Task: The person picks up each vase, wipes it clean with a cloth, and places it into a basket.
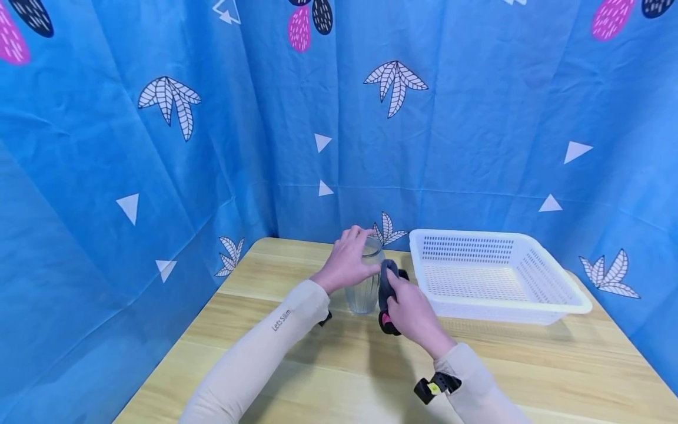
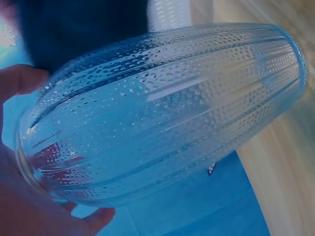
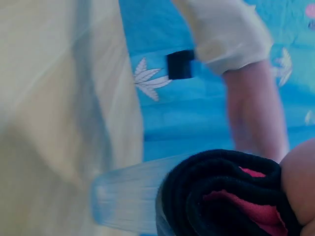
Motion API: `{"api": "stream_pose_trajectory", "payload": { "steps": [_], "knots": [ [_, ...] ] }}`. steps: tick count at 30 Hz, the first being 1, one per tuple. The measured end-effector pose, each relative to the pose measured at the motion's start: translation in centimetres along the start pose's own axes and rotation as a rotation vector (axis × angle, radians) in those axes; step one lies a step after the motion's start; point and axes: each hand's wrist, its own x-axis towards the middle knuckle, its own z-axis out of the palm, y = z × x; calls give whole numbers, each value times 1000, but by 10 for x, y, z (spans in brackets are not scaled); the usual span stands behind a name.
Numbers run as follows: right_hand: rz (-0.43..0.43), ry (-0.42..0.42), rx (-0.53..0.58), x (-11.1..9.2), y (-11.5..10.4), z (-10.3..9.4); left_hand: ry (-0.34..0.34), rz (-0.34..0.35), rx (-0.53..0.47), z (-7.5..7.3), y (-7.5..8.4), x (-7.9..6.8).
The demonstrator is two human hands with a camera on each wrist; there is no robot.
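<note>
A clear ribbed glass vase [image 1: 362, 295] with a dimpled surface stands roughly upright over the wooden table. My left hand [image 1: 346, 262] grips it around the rim, thumb and fingers on opposite sides, as the left wrist view of the vase [image 2: 167, 113] also shows. Against the vase's right side in the head view, my right hand [image 1: 415, 309] holds a rolled dark cloth [image 1: 388, 285]. The right wrist view looks into the end of this rolled cloth [image 3: 182, 191], where pink lining shows between the dark layers. Part of the vase [image 3: 123, 196] is hidden behind the roll there.
A white perforated plastic basket [image 1: 439, 306] sits at the back right of the wooden table [image 1: 328, 377], just beyond the right hand. Blue patterned curtain [image 1: 466, 147] hangs behind and along the table's sides.
</note>
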Motion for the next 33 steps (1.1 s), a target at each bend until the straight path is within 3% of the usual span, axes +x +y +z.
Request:
{"api": "stream_pose_trajectory", "payload": {
  "steps": [5,10,18,25,28,33],
  "knots": [
    [-71,77,-8,10,-8,-18,23,51,-58,3,-3,3],
    [-32,34,-45,33,3,-17,21,66,-85,3,-3,4],
    [113,-132,53,52,27,2,26,62,-94,5,-7,5],
    [180,-220,83,41,50,40,22,39,-93,8,-12,3],
    [147,-210,52,35,57,51,39,12,-32,10,-11,2],
    [130,-194,57,28,54,50,101,1,195,9,-8,3]
  ]
}}
